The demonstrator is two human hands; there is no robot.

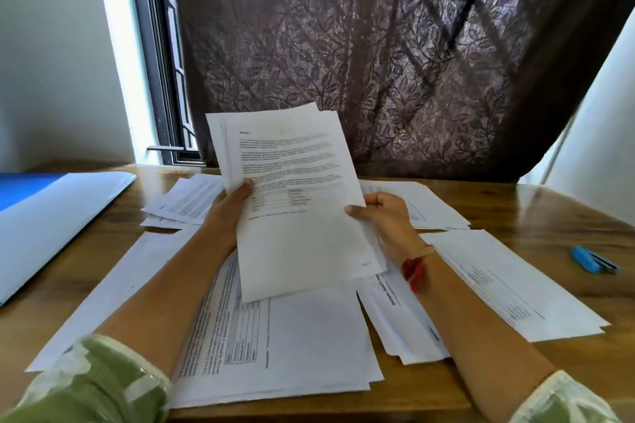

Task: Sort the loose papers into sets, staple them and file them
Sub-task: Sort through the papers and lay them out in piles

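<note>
Sorting under way at a wooden table [522, 206]: a blue folder [24, 192] lies at the left edge of the frame, loose sheets [185, 204] fan out beside it at centre left, and a thick pile of printed forms [281, 354] sits at bottom centre beneath the person's forearms. Above it, the left hand [231, 208] grips the left edge of a sheaf of papers [299, 233] held upright in mid-frame, thumb on the front page, while the right hand [383, 218] pinches its right edge, thumb in front and fingers curled behind. A slanting stack [395, 323] lies right of centre and another set [508, 285] at the right, each roughly squared, which suggests several sets are already separated. A blue stapler [592, 259] rests at the far right, apart from every pile; no staple can be made out on any set, so stapling and filing appear to remain. As for the folder, the only container in view, a pale leaf covers most of it, and whether any papers are filed inside cannot be told
</note>
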